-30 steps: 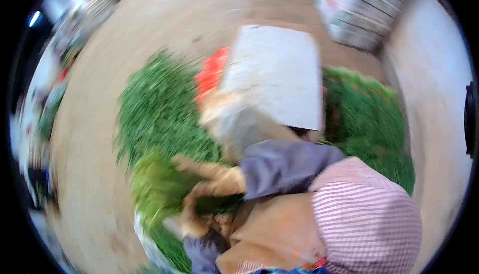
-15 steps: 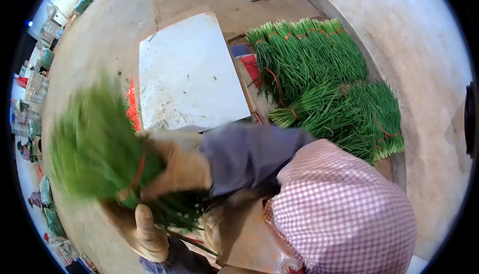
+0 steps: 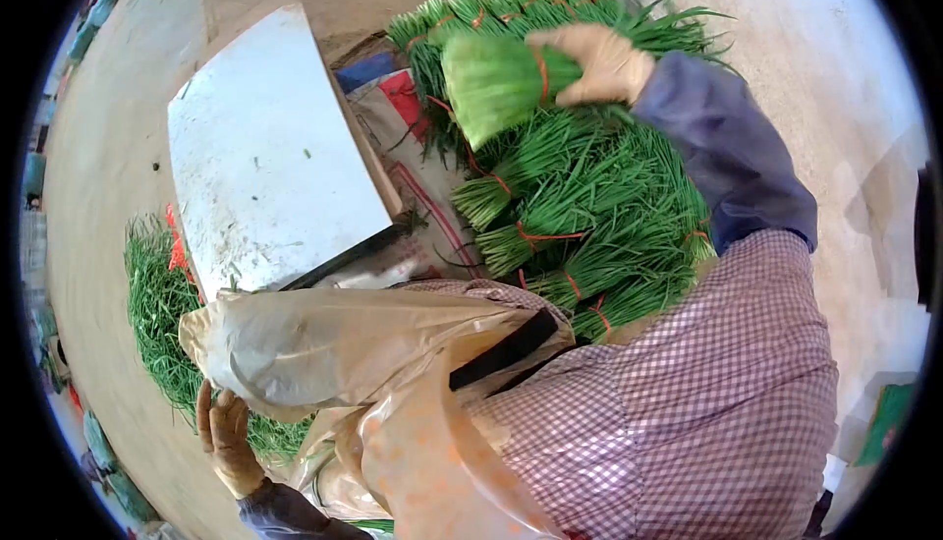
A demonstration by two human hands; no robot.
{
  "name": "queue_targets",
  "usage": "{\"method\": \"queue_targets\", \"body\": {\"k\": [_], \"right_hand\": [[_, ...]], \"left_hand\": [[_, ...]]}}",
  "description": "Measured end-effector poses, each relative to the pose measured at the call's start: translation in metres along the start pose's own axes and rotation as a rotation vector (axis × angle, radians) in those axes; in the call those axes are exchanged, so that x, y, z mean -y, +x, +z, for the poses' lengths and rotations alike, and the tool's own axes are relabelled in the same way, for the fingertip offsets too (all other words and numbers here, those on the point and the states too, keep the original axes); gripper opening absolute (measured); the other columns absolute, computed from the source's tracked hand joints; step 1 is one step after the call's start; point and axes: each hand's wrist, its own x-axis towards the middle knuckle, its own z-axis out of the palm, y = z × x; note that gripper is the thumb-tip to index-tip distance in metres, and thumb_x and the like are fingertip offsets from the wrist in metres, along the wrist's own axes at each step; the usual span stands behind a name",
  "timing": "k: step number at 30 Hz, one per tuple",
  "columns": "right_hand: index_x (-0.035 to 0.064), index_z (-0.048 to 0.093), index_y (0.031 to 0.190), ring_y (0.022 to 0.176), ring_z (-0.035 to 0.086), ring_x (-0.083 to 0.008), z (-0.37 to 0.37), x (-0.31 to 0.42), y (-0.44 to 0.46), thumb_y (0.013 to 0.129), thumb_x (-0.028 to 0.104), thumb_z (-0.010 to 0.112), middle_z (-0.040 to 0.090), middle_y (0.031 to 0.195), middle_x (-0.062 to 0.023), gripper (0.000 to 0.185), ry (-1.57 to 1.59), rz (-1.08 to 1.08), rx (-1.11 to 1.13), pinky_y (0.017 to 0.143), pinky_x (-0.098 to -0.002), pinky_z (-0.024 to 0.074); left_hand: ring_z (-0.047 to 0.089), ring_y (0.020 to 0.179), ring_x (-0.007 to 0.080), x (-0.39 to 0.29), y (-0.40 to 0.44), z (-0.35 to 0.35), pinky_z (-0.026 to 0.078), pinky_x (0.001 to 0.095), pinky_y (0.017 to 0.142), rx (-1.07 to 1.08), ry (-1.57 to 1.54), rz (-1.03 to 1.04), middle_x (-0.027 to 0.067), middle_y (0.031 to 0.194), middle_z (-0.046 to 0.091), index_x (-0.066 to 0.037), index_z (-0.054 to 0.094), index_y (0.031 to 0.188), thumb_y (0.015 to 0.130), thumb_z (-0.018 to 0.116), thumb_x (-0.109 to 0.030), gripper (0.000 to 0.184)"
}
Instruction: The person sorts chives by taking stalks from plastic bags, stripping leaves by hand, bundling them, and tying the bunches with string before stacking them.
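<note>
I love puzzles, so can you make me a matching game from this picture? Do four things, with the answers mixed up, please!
Things
1. Right hand
2. Left hand
3. Board
4. Bands

Clues
A. White on top
B. Orange-red, around bundles in the green pile
C. Holding up a green bundle
D. Holding no bundle, near the tan covering

Right pairs: 1-C, 2-D, 3-A, 4-B
</note>
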Motion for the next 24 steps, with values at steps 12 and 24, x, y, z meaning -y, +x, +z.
{"method": "queue_targets", "body": {"k": [12,24], "right_hand": [[0.0031,0.050,0.134,0.106,0.062,-0.0337,0.155,0.037,-0.078,0.055,0.042,0.083,0.064,0.115,-0.0214,0.095,0.157,-0.016,1.120,0.091,-0.0399,0.0479],[0.0171,0.044,0.140,0.099,0.060,-0.0305,0.089,0.049,-0.018,0.067,0.039,0.080,0.061,0.100,-0.0124,0.084,-0.384,0.047,0.540,0.087,-0.0418,0.0455]], "left_hand": [[0.062,0.105,0.0203,0.044,-0.010,-0.042,0.049,0.0308,0.086,-0.127,0.018,-0.243,0.0101,0.120,0.062,-0.004,0.044,0.139,0.094,0.057,-0.033,0.055],[0.056,0.116,0.0250,0.128,0.004,-0.073,0.050,0.0377,0.092,-0.168,0.013,-0.320,0.0130,0.131,0.055,-0.006,0.051,0.134,0.091,0.063,-0.021,0.046]]}}
